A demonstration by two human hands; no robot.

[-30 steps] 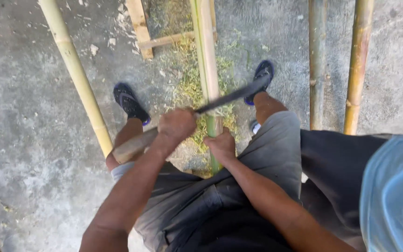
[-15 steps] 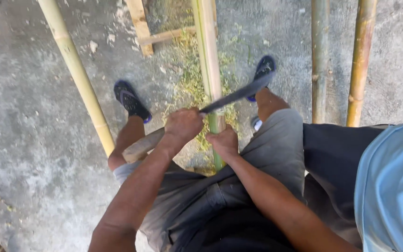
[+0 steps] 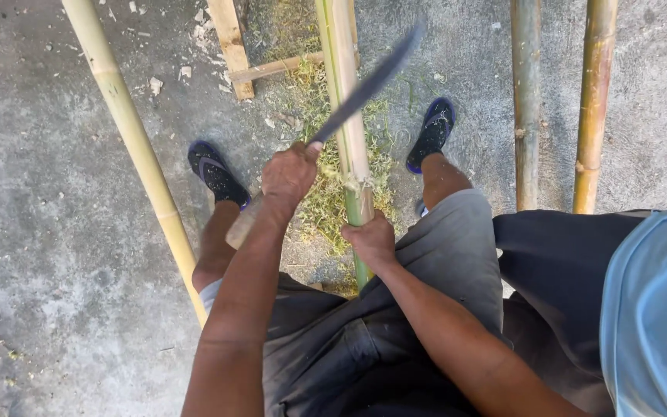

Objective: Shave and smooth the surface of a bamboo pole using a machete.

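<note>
My left hand [image 3: 287, 174] is shut on a machete with a long wooden handle [image 3: 241, 224]. Its dark blade [image 3: 364, 89] is raised and blurred, pointing up and to the right across a green-yellow bamboo pole [image 3: 341, 69]. That pole runs from between my legs away from me. My right hand [image 3: 370, 239] grips the pole's near part, just below a frayed, cut spot. Green shavings [image 3: 322, 205] lie on the concrete around the pole.
A yellow bamboo pole [image 3: 129, 131] slants on the left. Two more poles [image 3: 526, 100] [image 3: 594, 100] lie on the right. Wooden slats [image 3: 229, 46] rest at the top by the worked pole. My sandalled feet [image 3: 214, 171] [image 3: 431, 133] stand either side of it.
The blade lay nearly level across the bamboo; it has now swung up to a steep angle. My left hand rose slightly. My right hand keeps its grip on the pole.
</note>
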